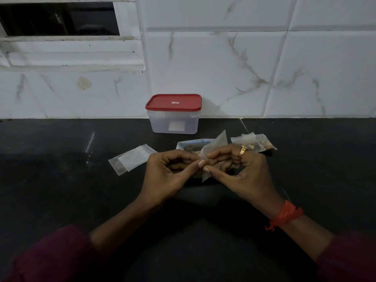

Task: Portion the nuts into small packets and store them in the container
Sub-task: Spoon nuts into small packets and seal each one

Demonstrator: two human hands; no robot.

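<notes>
Above the worktop (pixel 61 190), the left hand (pixel 168 171) and right hand (pixel 242 169) together pinch a small packet (pixel 215 147), probably opening it. Next, nuts go inside; the container (pixel 174 117) stands closed behind.

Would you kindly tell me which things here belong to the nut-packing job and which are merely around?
Job: small packet, pinched by left hand and right hand; larger pouch; empty packets; filled packet; red-lidded container.
Just around: window; tiled wall.
</notes>
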